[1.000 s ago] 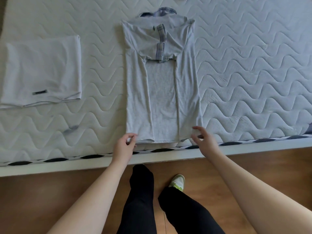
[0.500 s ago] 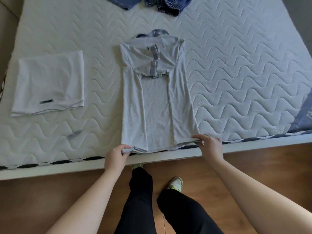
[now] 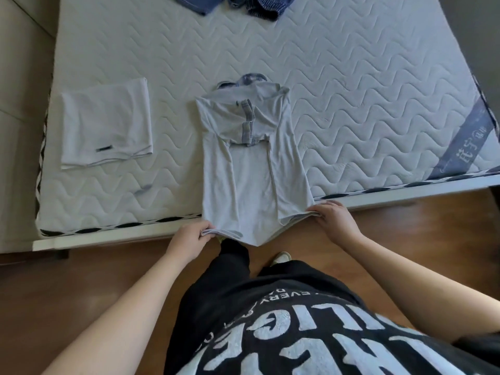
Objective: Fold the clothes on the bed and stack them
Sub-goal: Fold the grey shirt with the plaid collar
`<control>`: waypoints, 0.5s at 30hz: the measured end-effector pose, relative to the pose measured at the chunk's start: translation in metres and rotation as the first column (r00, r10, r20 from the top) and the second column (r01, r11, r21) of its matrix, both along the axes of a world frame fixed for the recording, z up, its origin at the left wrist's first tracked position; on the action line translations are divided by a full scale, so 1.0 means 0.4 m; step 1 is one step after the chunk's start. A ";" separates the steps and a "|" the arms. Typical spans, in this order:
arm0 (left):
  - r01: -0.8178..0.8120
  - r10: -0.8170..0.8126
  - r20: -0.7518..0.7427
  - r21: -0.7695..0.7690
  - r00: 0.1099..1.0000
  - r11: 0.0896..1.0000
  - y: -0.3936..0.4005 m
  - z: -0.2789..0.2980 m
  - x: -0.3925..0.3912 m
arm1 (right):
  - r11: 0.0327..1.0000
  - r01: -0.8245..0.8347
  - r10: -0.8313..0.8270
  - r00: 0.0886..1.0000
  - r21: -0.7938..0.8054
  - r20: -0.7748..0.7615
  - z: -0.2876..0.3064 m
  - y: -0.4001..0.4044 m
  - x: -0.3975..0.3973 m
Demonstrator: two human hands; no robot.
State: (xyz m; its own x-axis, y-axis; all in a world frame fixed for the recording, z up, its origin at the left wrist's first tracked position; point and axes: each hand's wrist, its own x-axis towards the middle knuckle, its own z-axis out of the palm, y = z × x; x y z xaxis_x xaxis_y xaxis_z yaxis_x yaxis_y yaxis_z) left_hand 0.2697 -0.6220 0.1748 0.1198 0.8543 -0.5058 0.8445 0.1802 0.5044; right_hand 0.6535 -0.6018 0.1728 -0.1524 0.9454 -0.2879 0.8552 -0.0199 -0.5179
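On the quilted, wavy-stitched mattress (image 3: pixel 351 109), at left a white shirt (image 3: pixel 107 125) folded into a flat square, just right of it a small dark smudge (image 3: pixel 142 191). Mid-bed, a long grey shirt (image 3: pixel 253 163), sides folded inward, hem pulled past the edge, pinched at its corners by left hand (image 3: pixel 189 240) and right hand (image 3: pixel 336 220), well apart. Farther back, crumpled blue clothes (image 3: pixel 235 5).
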 end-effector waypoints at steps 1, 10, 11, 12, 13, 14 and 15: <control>0.011 -0.012 -0.001 -0.031 1.000 0.999 0.000 0.006 -0.009 | 0.999 -0.019 0.019 1.000 -0.028 -0.001 0.009 0.000 0.003; -0.028 0.033 0.059 -0.076 0.998 0.997 0.083 0.061 -0.039 | 0.996 0.034 -0.039 0.997 -0.085 -0.062 0.063 0.100 -0.034; -0.022 0.026 0.067 -0.056 0.997 0.998 0.107 0.066 -0.039 | 0.995 0.050 -0.057 0.996 -0.086 -0.072 0.064 0.126 -0.041; -0.020 0.023 0.075 -0.039 0.997 0.999 0.136 0.070 -0.041 | 0.995 0.064 -0.070 0.995 -0.074 -0.075 0.063 0.156 -0.048; -0.021 0.023 0.084 -0.024 0.996 0.999 0.169 0.070 -0.046 | 0.995 0.085 -0.089 0.993 -0.060 -0.073 0.061 0.187 -0.056; -0.019 0.019 0.089 -0.010 0.996 1.000 0.208 0.068 -0.053 | 0.992 0.113 -0.117 0.991 -0.052 -0.067 0.061 0.220 -0.066; -0.010 0.009 0.097 0.007 0.995 1.000 0.250 0.064 -0.062 | 0.989 0.140 -0.143 0.988 -0.050 -0.057 0.061 0.254 -0.076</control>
